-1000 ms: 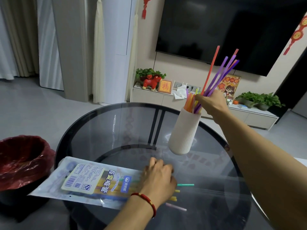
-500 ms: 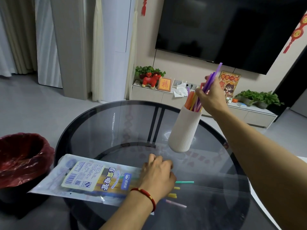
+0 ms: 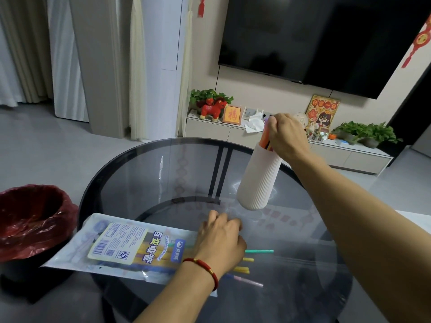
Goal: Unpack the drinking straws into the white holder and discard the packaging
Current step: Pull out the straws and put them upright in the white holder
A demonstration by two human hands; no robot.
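Straws [image 3: 265,138] in my right hand [image 3: 288,136] now sit almost fully inside the white holder [image 3: 260,180]; a second ago they stuck up high above the fist, purple and red ends fanned out, so the bunch has dropped down into the cup and only short orange-red tops show at the rim. That batch is as good as delivered, I judge. Right hand is curled in a fist right over the holder mouth, fingers closed round the straw tops, not released yet. Holder stands upright on the far side of the round glass table [image 3: 140,173], unmoved. Left hand [image 3: 220,243] has stayed put, lying flat-ish on the open end of the straw package [image 3: 121,248], fingers loosely bent and pressing down; whether they pinch anything under the palm I cannot tell. More straws poke out from under that hand toward the right: a green straw [image 3: 258,251], two yellow straws [image 3: 242,264], a pink straw [image 3: 249,281], all lying on the glass, well apart from the right hand and close to the near side of the holder. So the pack is not empty, more trips needed. Package with its printed label hangs a little over the table's left edge, near the red-lined bin [image 3: 35,220] on the floor, handy for the discard later. Behind: TV [image 3: 314,36], low cabinet [image 3: 349,157] with plants.
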